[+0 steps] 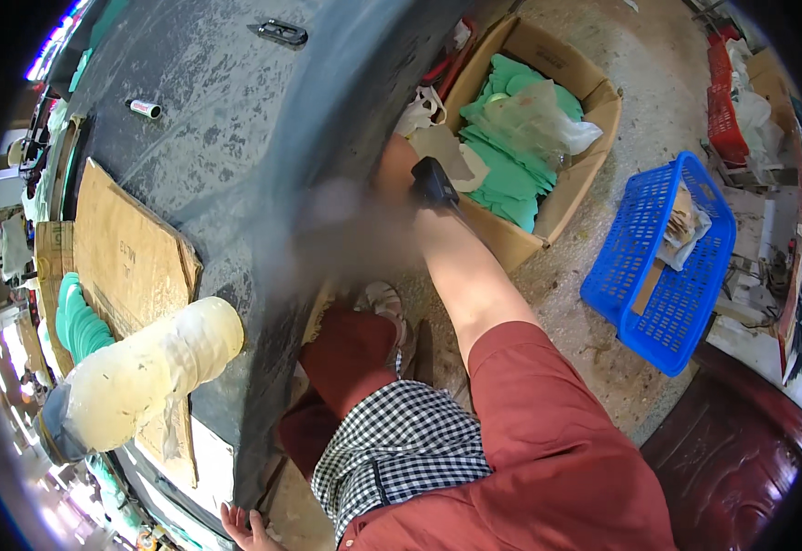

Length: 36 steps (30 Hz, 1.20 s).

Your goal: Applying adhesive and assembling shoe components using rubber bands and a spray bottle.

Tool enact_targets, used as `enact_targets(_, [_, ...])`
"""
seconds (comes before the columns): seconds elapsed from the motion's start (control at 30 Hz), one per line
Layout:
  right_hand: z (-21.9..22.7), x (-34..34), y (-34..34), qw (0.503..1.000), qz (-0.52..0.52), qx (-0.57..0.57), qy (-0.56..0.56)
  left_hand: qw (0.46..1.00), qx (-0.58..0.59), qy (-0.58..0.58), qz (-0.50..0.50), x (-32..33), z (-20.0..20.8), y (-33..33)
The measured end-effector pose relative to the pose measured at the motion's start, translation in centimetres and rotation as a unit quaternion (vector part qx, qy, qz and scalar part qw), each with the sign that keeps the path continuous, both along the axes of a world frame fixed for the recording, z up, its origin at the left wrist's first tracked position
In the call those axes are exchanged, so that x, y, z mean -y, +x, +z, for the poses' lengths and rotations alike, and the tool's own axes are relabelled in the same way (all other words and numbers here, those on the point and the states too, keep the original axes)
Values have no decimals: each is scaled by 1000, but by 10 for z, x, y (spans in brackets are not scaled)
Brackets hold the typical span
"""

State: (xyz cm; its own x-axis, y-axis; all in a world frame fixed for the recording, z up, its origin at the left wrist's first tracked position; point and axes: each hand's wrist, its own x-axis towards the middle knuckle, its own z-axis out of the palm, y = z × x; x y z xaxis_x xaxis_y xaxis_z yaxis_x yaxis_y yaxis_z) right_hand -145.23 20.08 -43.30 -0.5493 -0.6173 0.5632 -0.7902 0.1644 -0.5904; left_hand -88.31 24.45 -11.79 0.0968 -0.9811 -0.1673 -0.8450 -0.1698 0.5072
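Observation:
My right arm reaches forward with a black band at the wrist, and my right hand [397, 169] is beside the table's edge, next to an open cardboard box [594, 129]. A blurred smear covers part of that hand, so its fingers and anything in them are hidden. Green flat pieces [511, 174], cream pieces [445, 154] and a crumpled clear plastic bag [534, 119] fill the box. At the lower edge my left hand [247, 528] hangs by the table's near end, its fingers apart and nothing in them.
On the dark table [208, 73] are thread snips [279, 33], a small white cylinder [144, 108], a cardboard sheet [130, 248], teal pieces [79, 317] and a large cloudy bottle [153, 367]. A blue basket [640, 239] and a red basket [724, 106] are at right.

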Motion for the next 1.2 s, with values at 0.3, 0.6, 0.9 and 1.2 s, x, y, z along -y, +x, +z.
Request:
enact_targets(0.3, [-48,-13,7,959,-25,177,222,998,-19,46,34,4,-3,-8])
enact_targets(0.6, [-45,-12,21,873,-106,418,228,998,-11,59,-22,5,0,-11])
enact_targets(0.9, [-70,-39,1,736,47,673,-51,999,-14,51,6,5,9,-19])
enact_targets(1.2, [-103,-37,-5,810,-116,573,51,993,-2,100,58,6,20,-57])
